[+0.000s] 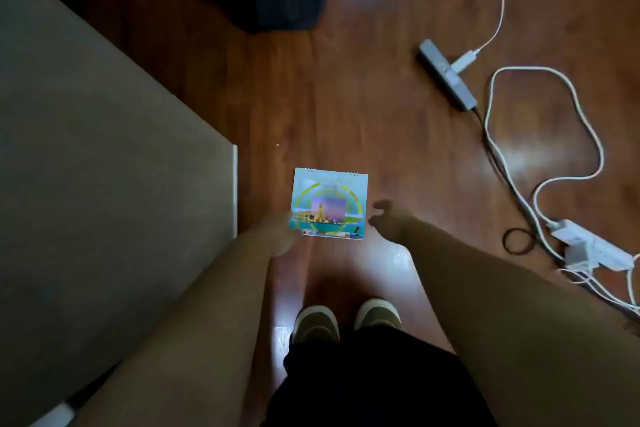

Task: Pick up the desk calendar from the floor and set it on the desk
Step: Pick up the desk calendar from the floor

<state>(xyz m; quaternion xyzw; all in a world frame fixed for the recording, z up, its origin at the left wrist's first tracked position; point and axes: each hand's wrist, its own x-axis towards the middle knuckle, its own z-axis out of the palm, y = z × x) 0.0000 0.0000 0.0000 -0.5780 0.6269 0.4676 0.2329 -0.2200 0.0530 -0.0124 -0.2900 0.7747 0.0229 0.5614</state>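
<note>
From the head view, a small square desk calendar [328,204] is seen over the reddish-brown wooden floor [381,135], whose glossy planks carry pale reflections. Its cover is glossy card printed in turquoise and yellow with a ringed picture of a tower, and wire binding loops are visible along its far edge. The left hand [282,236] is placed at the calendar's near-left corner, partly hidden behind the card; a grip there seems likely, but it cannot be told for sure. The right hand [384,218] is held just beside the calendar's right edge, fingers loosely curled and apart, with nothing in it. To the left, the flat grey matte top of the counter [86,156] is shown, ending in a pale straight edge. On the right of the floor, a long grey power strip [446,74], looping white cables [540,149] and a white adapter block [588,250] are laid. Brown shoes [346,321] are seen near the bottom.
</note>
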